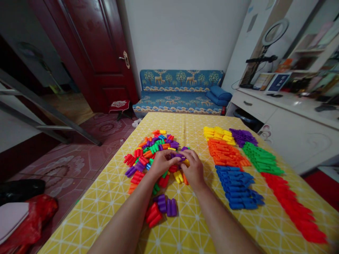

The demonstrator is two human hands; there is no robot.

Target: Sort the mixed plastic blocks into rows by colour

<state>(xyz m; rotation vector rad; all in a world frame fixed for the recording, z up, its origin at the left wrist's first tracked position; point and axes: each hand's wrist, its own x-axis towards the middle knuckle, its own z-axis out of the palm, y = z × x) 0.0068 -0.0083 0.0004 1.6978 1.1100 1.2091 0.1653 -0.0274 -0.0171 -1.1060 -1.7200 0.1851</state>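
My left hand (164,162) and my right hand (193,166) meet over the near right part of a mixed pile of coloured plastic pieces (141,153). Between my fingertips is a purple plastic piece (178,155), partly covered by the fingers of both hands. Yellow pieces (178,177) lie just below my hands. Closer to me, apart from the pile, sit a red ridged piece (153,215) and purple pieces (171,207), touching or nearly touching one another.
On the table's right are sorted groups: yellow (218,134), orange (226,153), blue (239,187), purple (243,137), green (262,158) and red (293,208). A yellow patterned cloth (190,229) covers the table. Beyond stands a blue sofa (180,97); a white cabinet (293,130) is at right.
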